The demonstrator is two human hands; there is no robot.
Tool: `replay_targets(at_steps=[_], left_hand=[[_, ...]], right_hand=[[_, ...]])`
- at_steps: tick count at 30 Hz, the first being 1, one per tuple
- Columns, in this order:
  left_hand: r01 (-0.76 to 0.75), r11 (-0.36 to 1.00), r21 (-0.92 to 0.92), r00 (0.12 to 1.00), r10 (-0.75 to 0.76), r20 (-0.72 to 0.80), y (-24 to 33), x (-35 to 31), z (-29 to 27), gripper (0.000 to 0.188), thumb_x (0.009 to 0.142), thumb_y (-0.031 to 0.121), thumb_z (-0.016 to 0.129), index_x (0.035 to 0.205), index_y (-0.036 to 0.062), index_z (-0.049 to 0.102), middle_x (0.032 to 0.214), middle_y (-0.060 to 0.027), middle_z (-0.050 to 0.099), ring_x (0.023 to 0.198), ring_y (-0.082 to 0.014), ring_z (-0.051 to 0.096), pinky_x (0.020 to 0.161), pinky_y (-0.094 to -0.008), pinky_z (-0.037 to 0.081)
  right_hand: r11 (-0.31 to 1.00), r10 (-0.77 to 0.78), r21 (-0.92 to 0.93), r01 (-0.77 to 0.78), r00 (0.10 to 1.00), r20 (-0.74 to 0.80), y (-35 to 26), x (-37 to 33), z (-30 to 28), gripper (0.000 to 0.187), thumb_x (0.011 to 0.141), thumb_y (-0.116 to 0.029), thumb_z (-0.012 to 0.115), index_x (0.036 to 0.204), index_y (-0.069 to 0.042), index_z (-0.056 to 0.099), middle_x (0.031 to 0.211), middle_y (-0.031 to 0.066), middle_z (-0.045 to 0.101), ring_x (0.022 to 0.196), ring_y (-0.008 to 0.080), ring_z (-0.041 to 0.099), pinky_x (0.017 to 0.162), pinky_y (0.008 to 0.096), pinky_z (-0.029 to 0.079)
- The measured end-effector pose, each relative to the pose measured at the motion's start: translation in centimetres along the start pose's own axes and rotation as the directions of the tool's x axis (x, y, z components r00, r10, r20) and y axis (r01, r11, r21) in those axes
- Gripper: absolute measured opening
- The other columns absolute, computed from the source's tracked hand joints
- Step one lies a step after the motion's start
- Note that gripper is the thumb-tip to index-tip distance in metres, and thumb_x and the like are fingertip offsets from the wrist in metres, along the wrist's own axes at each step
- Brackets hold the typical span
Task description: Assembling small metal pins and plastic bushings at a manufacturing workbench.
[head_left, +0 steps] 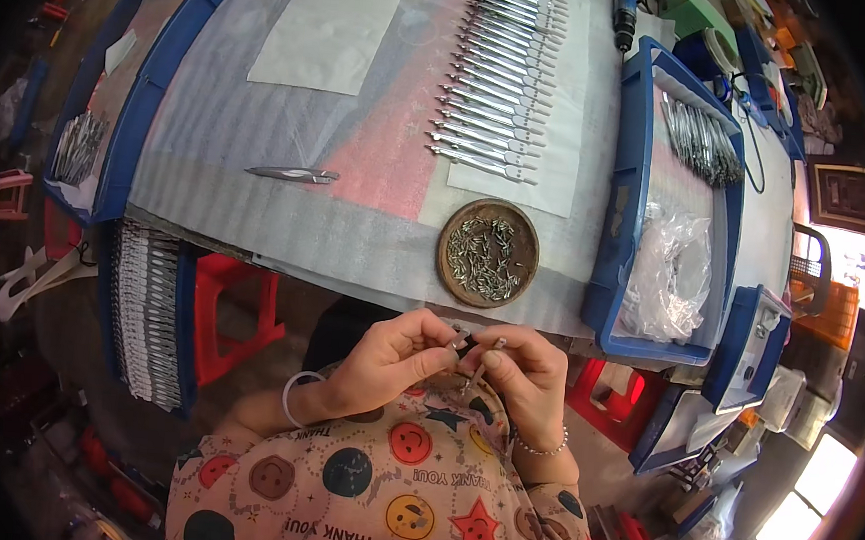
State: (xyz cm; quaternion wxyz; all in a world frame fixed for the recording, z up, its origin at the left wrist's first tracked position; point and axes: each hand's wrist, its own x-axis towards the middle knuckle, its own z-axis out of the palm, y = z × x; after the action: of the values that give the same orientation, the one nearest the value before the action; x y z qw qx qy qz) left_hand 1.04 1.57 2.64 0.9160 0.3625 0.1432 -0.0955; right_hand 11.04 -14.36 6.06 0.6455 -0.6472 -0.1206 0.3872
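Both hands are close together just in front of the table's near edge. My left hand pinches a small silver metal piece between thumb and fingertips. In my right hand the fingers are closed on a slim metal part, whose end points down toward the clothing; its exact kind is too small to tell. Just beyond the hands a round brown bowl holds many tiny metal pins. Farther off, a long row of slim silver metal tools lies side by side on white paper.
A single pointed metal tool lies left of centre. Blue trays stand on both sides: the right one carries metal tools and a plastic bag, the left one more metal pieces. Red stools stand below the table edge.
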Motion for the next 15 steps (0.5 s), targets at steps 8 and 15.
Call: replay_targets(at_steps=[8, 15], left_hand=[[-0.043, 0.997, 0.058, 0.999, 0.042, 0.019, 0.0, 0.3, 0.1, 0.016, 0.096, 0.005, 0.047, 0.109, -0.0031, 0.048, 0.101, -0.0057, 0.058, 0.093, -0.0079, 0.056, 0.081, -0.0224, 0.047], [-0.042, 0.998, 0.050, 0.999, 0.042, -0.009, -0.3, 0.0, 0.3, 0.015, 0.096, 0.005, 0.047, 0.108, -0.0033, 0.048, 0.101, -0.0062, 0.058, 0.093, -0.0081, 0.057, 0.081, -0.0210, 0.047]], right_hand=[[0.994, 0.074, 0.086, -0.074, 0.997, 0.000, -0.6, -0.1, 0.3, 0.018, 0.094, -0.005, 0.047, 0.105, 0.001, 0.060, 0.082, 0.0042, 0.061, 0.059, 0.0060, 0.054, 0.053, 0.0175, 0.044], [0.855, -0.349, -0.397, 0.333, 0.936, 0.033, 0.1, 0.8, 0.3, 0.010, 0.088, -0.004, 0.057, 0.094, 0.001, 0.063, 0.077, 0.0063, 0.060, 0.058, 0.0081, 0.054, 0.053, 0.0207, 0.043]])
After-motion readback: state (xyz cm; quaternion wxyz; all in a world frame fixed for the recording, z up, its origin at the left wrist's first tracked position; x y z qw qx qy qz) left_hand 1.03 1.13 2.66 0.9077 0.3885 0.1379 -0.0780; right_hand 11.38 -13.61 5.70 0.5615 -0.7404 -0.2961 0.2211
